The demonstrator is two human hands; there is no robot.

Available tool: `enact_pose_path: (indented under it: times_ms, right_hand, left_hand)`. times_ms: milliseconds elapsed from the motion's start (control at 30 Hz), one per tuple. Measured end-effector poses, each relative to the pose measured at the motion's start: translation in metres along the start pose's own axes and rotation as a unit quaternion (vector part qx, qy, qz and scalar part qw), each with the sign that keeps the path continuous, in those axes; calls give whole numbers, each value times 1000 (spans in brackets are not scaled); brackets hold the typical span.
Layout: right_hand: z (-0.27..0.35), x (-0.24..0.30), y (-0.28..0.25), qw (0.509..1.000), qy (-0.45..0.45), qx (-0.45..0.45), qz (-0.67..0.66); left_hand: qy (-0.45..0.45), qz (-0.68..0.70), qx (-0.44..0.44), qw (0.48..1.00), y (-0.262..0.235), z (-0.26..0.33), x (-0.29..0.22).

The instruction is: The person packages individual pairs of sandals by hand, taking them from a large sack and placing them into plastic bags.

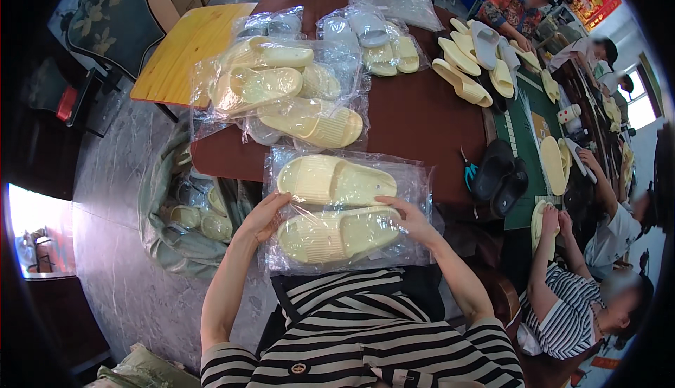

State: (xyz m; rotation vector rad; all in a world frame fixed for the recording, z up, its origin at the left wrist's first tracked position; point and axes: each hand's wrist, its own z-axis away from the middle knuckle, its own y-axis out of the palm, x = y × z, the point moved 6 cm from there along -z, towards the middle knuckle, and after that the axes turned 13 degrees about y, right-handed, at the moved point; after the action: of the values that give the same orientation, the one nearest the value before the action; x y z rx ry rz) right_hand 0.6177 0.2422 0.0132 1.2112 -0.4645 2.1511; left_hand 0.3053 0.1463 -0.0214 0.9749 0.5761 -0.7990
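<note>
Two long tables run through a crowded workroom with a grey stone floor: a dark brown table here, a green-topped one beyond, where other people sit. A clear, crinkly plastic bag lies at the brown table's near edge, holding two pale yellow, ribbed foam slippers side by side. The left hand grips the bag's left edge with curled fingers; the right hand rests flat on its right side, fingers spread. More bagged slippers pile behind.
</note>
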Motion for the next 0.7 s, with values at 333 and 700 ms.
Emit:
enact_pose_path:
  times_ms: [333,700]
  right_hand:
    - [55,-1,-52,976,-47,-201,-66]
    - [222,-66,-240,759,-107,-590,-252]
  left_hand:
    - [57,-71,24,996,-11,-13,-16]
    - [158,-220,-35,962,-65,-24,5]
